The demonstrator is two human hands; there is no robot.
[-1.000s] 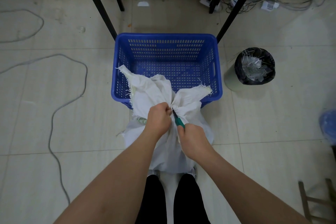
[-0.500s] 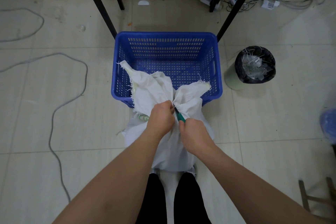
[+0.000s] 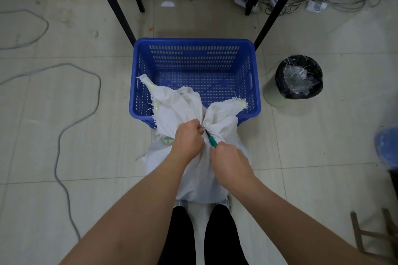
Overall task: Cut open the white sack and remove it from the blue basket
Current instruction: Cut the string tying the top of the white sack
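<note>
A white woven sack (image 3: pixel 221 114) stands on the floor against the near wall of the blue plastic basket (image 3: pixel 193 43). Its frayed top flaps lean over the basket's near rim. My left hand (image 3: pixel 187 140) is closed on the bunched neck of the sack. My right hand (image 3: pixel 228 159) grips a green-handled cutter (image 3: pixel 212 141), whose dark tip touches the sack's neck right beside my left fingers. Inside the basket I see only its bare perforated bottom.
A black-lined bin (image 3: pixel 299 77) holding plastic scraps stands right of the basket. Black metal legs (image 3: pixel 120 11) rise behind it. A grey cable (image 3: pixel 64 131) loops over the tiles at left. Power strips lie by the wall. A wooden stool (image 3: pixel 370 234) is at lower right.
Both hands shifted slightly toward the basket with the sack's neck, and the cutter's tip stays at the neck. The sack's flaps moved a little.
</note>
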